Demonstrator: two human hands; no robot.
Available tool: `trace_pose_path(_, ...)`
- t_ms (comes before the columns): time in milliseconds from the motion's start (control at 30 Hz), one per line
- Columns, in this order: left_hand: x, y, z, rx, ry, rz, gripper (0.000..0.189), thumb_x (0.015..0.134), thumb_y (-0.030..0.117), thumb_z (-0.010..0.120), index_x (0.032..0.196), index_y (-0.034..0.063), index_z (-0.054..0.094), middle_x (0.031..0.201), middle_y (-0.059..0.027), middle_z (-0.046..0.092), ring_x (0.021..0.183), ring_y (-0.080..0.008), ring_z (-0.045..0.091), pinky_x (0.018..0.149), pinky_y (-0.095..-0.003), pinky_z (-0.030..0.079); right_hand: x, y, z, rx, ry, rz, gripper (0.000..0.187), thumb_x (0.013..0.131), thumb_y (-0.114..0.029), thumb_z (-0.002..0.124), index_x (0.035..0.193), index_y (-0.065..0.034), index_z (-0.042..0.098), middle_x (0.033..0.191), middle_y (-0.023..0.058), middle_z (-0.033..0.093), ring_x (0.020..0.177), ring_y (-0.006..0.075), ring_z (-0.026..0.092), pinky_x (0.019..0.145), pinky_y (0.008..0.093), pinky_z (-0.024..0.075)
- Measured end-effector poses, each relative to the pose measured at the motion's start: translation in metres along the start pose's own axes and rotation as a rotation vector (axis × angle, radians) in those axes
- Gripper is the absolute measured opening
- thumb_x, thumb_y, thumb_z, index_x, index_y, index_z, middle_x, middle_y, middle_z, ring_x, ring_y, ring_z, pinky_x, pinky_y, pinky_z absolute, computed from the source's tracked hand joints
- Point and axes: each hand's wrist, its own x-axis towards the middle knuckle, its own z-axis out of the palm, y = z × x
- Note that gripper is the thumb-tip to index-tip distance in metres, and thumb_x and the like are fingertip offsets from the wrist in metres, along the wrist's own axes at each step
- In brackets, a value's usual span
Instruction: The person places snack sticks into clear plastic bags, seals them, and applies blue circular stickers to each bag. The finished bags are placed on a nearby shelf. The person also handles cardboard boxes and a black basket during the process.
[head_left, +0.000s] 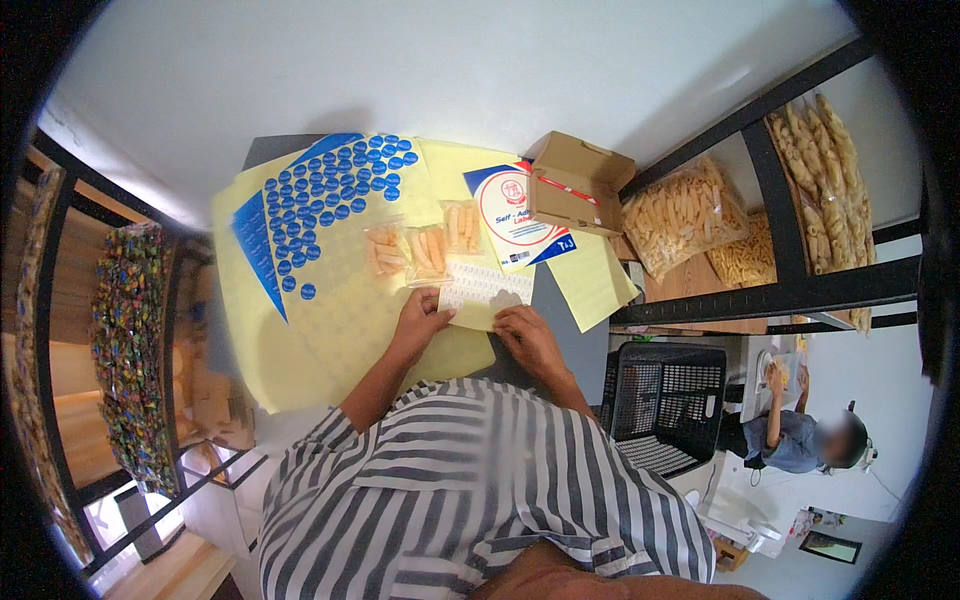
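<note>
Between my hands lies a sheet of small white printed labels (480, 289) on yellow backing. My left hand (421, 319) grips its near left corner between thumb and fingers. The fingers of my right hand (525, 334) touch its near right edge; whether they pinch it, I cannot tell. Just beyond the sheet are small clear bags of pale orange stick snacks (428, 253). To the left, rows of round blue stickers (315, 184) cover a large yellow backing sheet (251, 337). A self-adhesive label pack (501, 199) lies behind the label sheet.
An open cardboard box (581, 176) holding a red-and-white item overlaps the label pack. Large bags of snacks (686, 214) fill the right shelf, whose black metal frame (720, 300) borders the table. A black plastic crate (667, 401) stands at right. A co-worker (802, 439) is beyond it. Wrapped goods (139, 352) hang left.
</note>
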Motion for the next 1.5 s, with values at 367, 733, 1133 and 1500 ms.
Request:
trace_pose_path(367,-0.003,0.009,0.006,0.063,0.004,-0.073,0.049,0.08,-0.009,0.063,0.122,-0.0029,0.04,0.103,-0.0154,0.067,0.089,-0.0195,0.065,0.076,-0.0312,0.053,0.042,-0.002,0.045,0.081,0.107,0.022,0.014,0.085,-0.003,0.064,0.098,-0.0005,0.064,0.096,0.0143,0.062,0.092,0.0328,0.059,0.083,0.0396,0.0483)
trace_pose_path(733,-0.005,0.016,0.007,0.088,-0.021,-0.093,0.055,0.077,-0.01,0.059,0.128,-0.0031,0.036,0.108,-0.0173,0.065,0.091,-0.0207,0.065,0.077,-0.0307,0.053,0.048,0.004,0.05,0.153,0.063,0.121,0.016,0.083,-0.006,0.069,0.098,0.0005,0.067,0.095,0.0145,0.062,0.086,0.0292,0.064,0.076,0.0346,0.0537)
trace_pose_path(1133,-0.006,0.017,0.008,0.15,0.007,-0.132,0.05,0.079,-0.008,0.056,0.126,-0.0031,0.041,0.105,-0.016,0.066,0.093,-0.0192,0.065,0.079,-0.0299,0.052,0.051,-0.006,0.045,0.133,-0.012,0.201,0.01,0.078,-0.007,0.068,0.087,-0.0031,0.065,0.09,0.0143,0.061,0.091,0.0353,0.059,0.081,0.0418,0.0486)
trace_pose_path(1500,-0.004,0.009,0.005,0.323,0.034,-0.006,0.042,0.082,-0.004,0.056,0.122,-0.0026,0.043,0.096,-0.014,0.069,0.083,-0.0171,0.066,0.072,-0.028,0.051,0.043,-0.003,0.048,0.072,0.095,0.059,0.011,0.08,-0.002,0.068,0.089,-0.0016,0.061,0.086,0.0116,0.06,0.08,0.0265,0.063,0.071,0.0337,0.0508)
